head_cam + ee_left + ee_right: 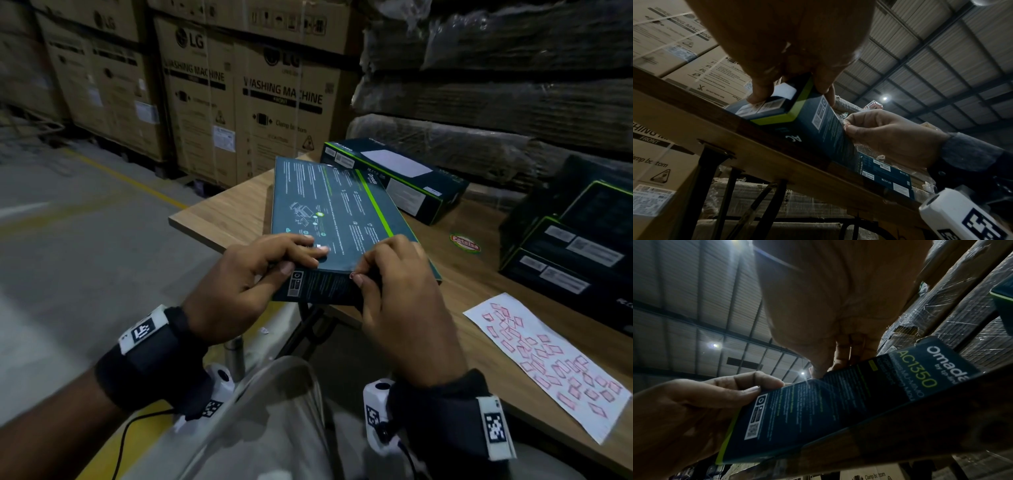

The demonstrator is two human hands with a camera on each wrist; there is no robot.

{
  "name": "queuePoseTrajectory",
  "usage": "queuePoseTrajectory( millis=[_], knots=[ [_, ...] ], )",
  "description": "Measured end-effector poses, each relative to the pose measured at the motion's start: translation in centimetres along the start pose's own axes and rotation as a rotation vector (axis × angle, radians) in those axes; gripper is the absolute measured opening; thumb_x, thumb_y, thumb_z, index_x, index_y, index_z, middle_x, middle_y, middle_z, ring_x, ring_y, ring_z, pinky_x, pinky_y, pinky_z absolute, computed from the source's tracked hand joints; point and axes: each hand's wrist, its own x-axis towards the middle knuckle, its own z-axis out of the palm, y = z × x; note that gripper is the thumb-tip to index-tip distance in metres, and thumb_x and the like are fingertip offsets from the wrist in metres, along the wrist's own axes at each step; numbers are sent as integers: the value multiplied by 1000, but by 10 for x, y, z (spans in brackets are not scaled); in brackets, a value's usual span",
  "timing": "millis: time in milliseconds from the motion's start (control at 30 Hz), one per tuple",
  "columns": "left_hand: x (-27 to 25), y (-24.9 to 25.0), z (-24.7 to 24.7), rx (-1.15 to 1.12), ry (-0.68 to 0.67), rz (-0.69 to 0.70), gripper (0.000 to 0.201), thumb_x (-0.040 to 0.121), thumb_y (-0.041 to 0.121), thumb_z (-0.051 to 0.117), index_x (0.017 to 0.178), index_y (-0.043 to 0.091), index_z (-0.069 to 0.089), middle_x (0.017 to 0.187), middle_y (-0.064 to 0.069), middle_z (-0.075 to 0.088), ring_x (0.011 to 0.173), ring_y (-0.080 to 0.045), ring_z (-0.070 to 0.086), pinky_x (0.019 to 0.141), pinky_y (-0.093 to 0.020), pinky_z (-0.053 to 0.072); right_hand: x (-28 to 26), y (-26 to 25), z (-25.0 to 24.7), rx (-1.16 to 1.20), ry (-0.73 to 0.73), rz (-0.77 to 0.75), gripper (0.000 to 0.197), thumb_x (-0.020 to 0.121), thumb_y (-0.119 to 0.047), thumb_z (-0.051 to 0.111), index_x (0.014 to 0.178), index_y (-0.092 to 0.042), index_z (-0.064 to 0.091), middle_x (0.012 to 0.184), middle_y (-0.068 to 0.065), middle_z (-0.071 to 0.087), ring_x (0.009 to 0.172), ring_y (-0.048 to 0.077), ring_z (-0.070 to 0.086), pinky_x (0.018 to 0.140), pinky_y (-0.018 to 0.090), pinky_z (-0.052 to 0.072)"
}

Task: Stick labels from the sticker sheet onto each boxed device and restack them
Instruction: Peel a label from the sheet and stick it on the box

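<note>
The table (219, 209) carries the work: one box (394, 174) lies flat at the back, a stack (565, 253) of dark boxes stands to the right, and the sheet (548, 363) of pink labels lies near the front edge, well apart from both hands. The held box (329, 212) is tipped up, its near end hanging past the table edge. The left hand (239, 277) clamps that end, fingers on top and thumb on the side face. The right hand (394, 294) pinches a tiny pink label (352, 275) against the box's near top edge, thumb and forefinger closed on it.

The likeliest fault is the label folding over the edge or creasing, since it sits right at the corner line. Sticking to the fingertip instead of the card is another. If the left grip loosens while the right presses, the overhanging box could swing down off the table.
</note>
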Motion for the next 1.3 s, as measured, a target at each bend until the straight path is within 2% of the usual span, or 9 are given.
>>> queuePoseTrajectory(
  millis=[267,467,667,900,1033,1300],
  knots=[
    [0,1,1,-3,5,-9,29,105,2,50,117,11,75,136,8,74,145,-14,56,121,-46,46,1,-2,1,-25,9,11,13,91,-14,71,92,-20,59,102,-1,55,97,23,50,82,48,49],
    [-1,1,1,11,5,-13,29,106,2,49,117,10,75,136,8,74,146,-14,56,120,-45,47,1,-3,4,-23,40,9,15,88,-15,71,91,-20,57,99,-1,54,95,24,50,82,48,47],
    [-1,3,1,19,4,-7,30,106,2,49,116,11,75,136,11,74,146,-12,55,120,-39,46,0,-2,6,-24,57,12,16,87,-16,71,92,-20,56,98,-2,54,93,24,50,81,48,47],
    [-1,3,2,11,9,-12,30,106,3,49,118,11,75,137,10,74,146,-14,55,121,-41,45,0,0,8,-17,67,19,14,86,-18,68,91,-20,56,97,-3,53,93,25,50,81,49,46],
    [-1,2,3,6,13,-11,30,106,2,49,118,11,75,137,10,74,146,-14,56,122,-38,44,0,0,8,-11,71,25,13,86,-19,67,91,-21,55,97,-3,52,93,24,49,82,47,45],
    [-1,3,4,10,33,-12,28,106,3,49,116,9,75,136,9,75,144,-14,57,120,-38,46,-2,5,10,15,105,-15,23,89,-19,68,108,-17,57,104,-4,55,97,23,51,85,43,46]
  ],
)
